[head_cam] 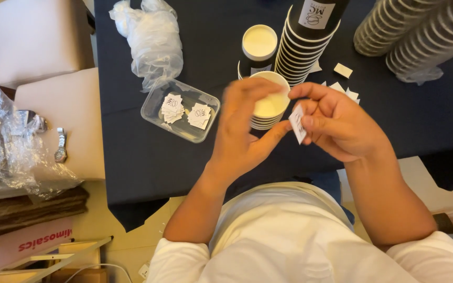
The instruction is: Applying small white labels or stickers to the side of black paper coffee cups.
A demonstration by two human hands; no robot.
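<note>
A clear plastic tray on the dark tablecloth contains two piles of small white labels. The right hand pinches one label between thumb and fingertips, just beside the paper cup stack. The left hand, blurred, has its fingers curled over the stack's rim; whether it grips cannot be told.

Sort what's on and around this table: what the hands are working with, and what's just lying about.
In use:
left hand
right hand
small white paper sticker
short stack of white-lined paper cups
clear plastic tray of stickers

Lying about:
crumpled clear plastic bag
silver wristwatch
long sleeved cup stacks
</note>
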